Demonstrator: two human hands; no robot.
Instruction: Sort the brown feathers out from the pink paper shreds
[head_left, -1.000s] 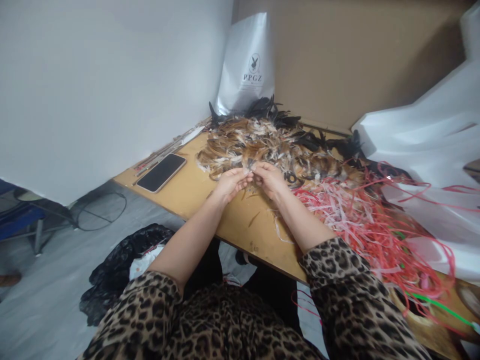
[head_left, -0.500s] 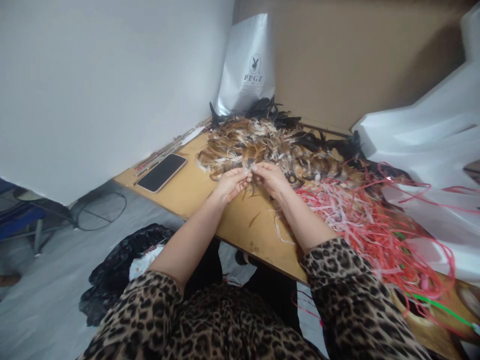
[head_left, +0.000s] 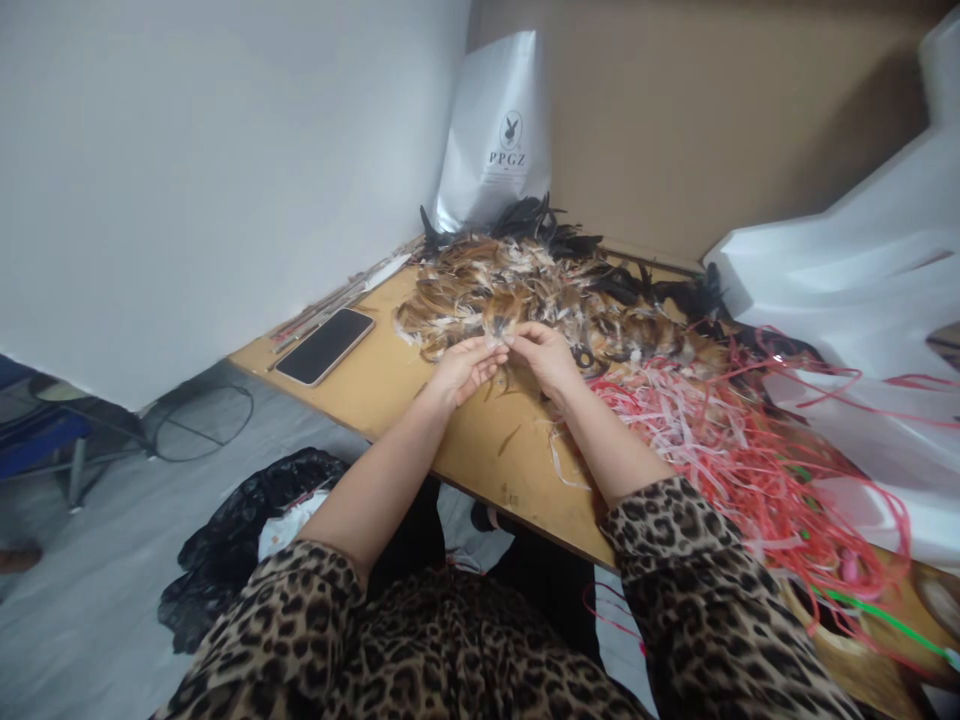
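Observation:
My left hand [head_left: 466,370] and my right hand [head_left: 545,360] meet at the fingertips over the near edge of a feather pile [head_left: 472,285]. Both pinch a small tuft of feathers [head_left: 498,322], brownish and pale, between thumb and forefinger. The left hand's other fingers are loosely curled, palm partly up. How the tuft is joined at its base is too small to make out. Brown and white feathers make up most of the pile, with black feathers [head_left: 525,218] along its back. A few loose wisps lie on the wooden table [head_left: 480,470] below my hands.
A phone [head_left: 325,346] lies at the left. Behind the pile stands a silvery bag [head_left: 491,110] against the wall. Tangled red and pink ribbons [head_left: 682,430] cover the right side, beside white plastic bags [head_left: 840,250] and a tape roll [head_left: 821,612]. A black plastic bag [head_left: 232,550] is on the floor.
My right fingers have shifted very slightly at the tuft, against the left fingertips. The pile, phone and ribbons stay where they were.

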